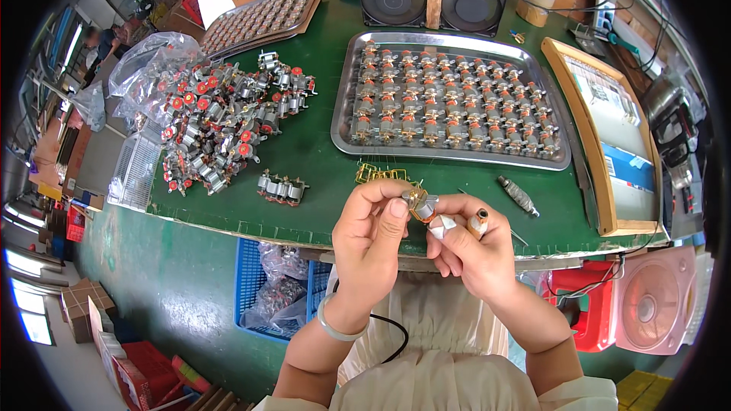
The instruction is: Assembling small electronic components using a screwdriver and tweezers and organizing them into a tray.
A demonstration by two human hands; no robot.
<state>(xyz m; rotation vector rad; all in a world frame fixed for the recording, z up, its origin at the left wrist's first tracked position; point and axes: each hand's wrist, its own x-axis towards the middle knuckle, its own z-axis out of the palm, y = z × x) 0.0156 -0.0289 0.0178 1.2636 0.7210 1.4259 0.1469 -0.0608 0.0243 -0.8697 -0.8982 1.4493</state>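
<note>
My left hand (371, 232) pinches a small silver-cased electrical part (423, 205), with brass and orange bits, between thumb and fingers. From the other side my right hand (480, 251) is closed at the same part. White wrapping (442, 226) covers a fingertip of the right hand. A short pale cylinder with a dark tip (478, 222) sticks up between its fingers; I cannot tell its kind. Just beyond the hands lie several yellow brass-coloured terminal frames (381, 173). A few joined silver parts (282, 187) rest to the left.
A metal tray (339, 137) holds rows of similar parts. At left are a loose heap of parts (221, 122) and another loaded tray (263, 19). A grey cylindrical tool (518, 196) and a wooden frame (604, 213) lie at right. Two black fans (393, 1) stand behind.
</note>
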